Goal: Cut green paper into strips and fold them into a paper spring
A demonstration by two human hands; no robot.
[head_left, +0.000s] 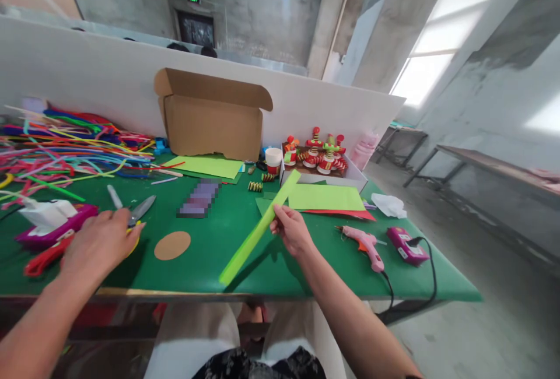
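Note:
My right hand [291, 228] pinches a long bright green paper strip [254, 236] near its middle. The strip slants over the table, its lower end toward me. At the left, my left hand [102, 239] is closed over the yellow handles of a pair of scissors [143, 208]; the blades stand apart and point away from me. Much of the handles is hidden under the fingers. Beside that hand lies a red-handled tool [46, 259], its other end hidden. A round tan cardboard disc [172, 245] lies flat between my hands.
Colourful pipe cleaners [79, 146] pile up at the left, near a purple power block [32, 239]. Behind are an open cardboard box [214, 125], a paper cup [273, 160] and a tray [356, 181] of red figures. A pink glue gun [365, 245] and green paper sheets [326, 197] lie right.

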